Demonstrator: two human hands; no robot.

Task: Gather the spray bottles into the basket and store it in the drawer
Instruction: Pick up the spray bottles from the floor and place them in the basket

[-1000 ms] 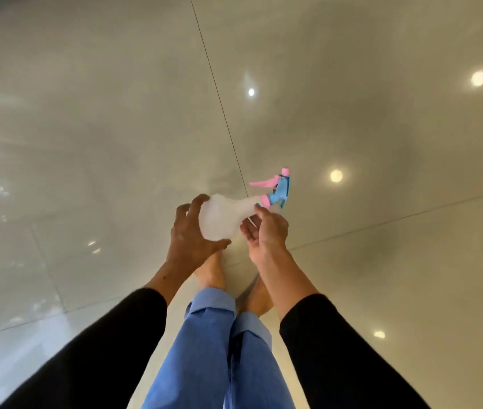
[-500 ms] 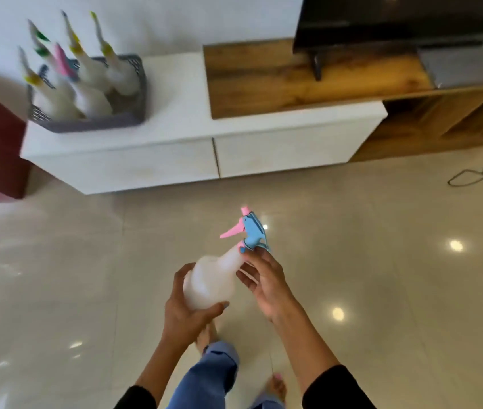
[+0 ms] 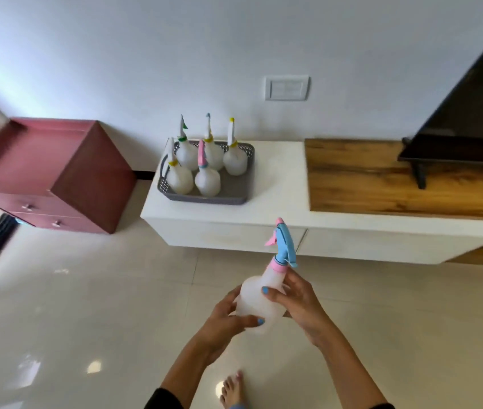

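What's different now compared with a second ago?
The view lifted from the floor to the white cabinet, now closer. The held spray bottle was turned from lying sideways to nearly upright, nozzle up. The right hand shifted from the neck onto the body. Unchanged: both hands hold it, the left hand low on it; five bottles stand in the grey basket.

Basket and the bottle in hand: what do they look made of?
Basket: grey, matte moulded plastic by the look, judging from its perforated lattice walls. Held bottle: translucent white plastic, probably semi-rigid, with a glossy pink and blue trigger head; both hands grip it.
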